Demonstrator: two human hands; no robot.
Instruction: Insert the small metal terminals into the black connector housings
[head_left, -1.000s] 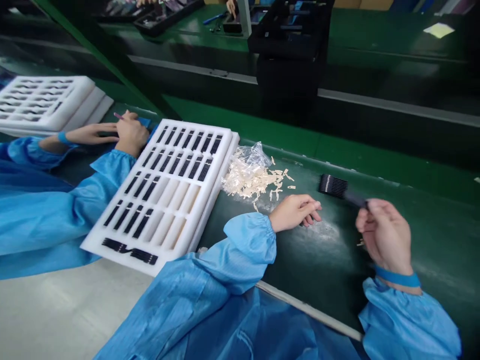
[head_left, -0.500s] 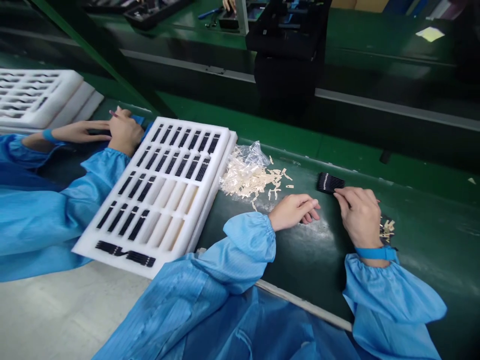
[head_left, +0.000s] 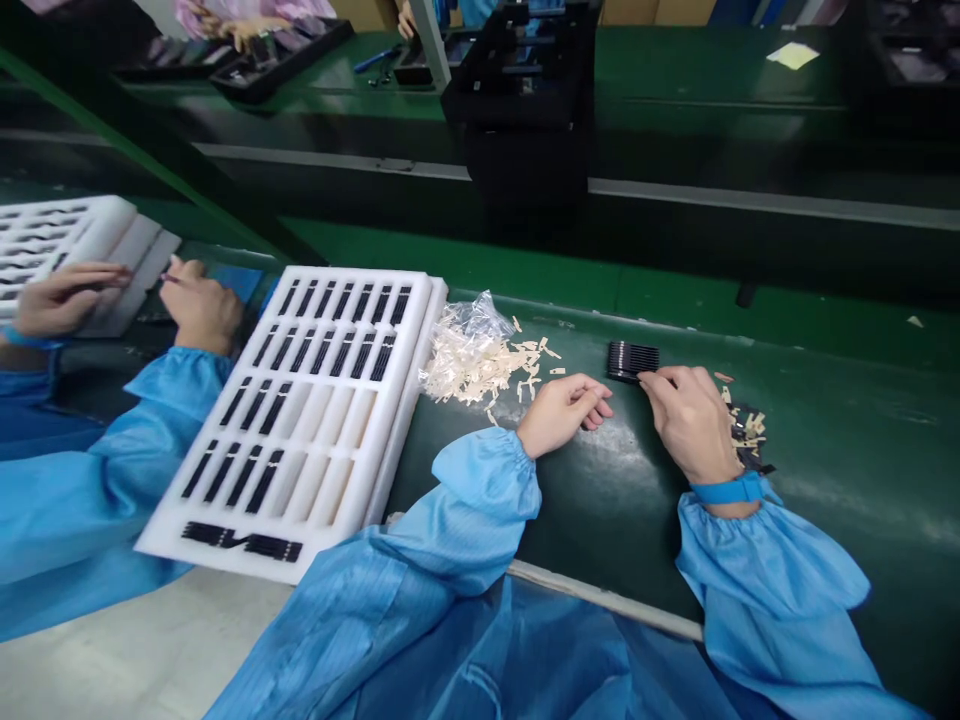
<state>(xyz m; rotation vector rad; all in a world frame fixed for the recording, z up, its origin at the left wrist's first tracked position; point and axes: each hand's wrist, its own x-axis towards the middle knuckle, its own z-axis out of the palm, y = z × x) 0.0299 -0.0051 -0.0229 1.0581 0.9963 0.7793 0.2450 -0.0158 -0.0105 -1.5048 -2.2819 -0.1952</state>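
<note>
A row of thin black strips (head_left: 632, 358) lies side by side on the green work surface. My right hand (head_left: 690, 420), with a blue band at the wrist, has its thumb and finger pinched at the row's near right edge, on a black strip. Left of it, my left hand (head_left: 562, 412) is closed with curled fingers just above the surface. Something small and dark shows under its fingertips, too little to name. A pile of small cream-coloured pieces (head_left: 480, 370) with a clear plastic bag (head_left: 480, 318) lies beyond my left hand.
White foam tray (head_left: 292, 400) at left holds black strips in many slots; several lower-right slots hold none. More cream and dark scraps (head_left: 748, 432) lie behind my right wrist. A co-worker's hands (head_left: 201, 305) are beyond the tray, near stacked foam trays (head_left: 112, 225).
The view has shifted, so most things sit further left. My hands keep nearly the same places by the strips. The co-worker's two hands have moved apart.
</note>
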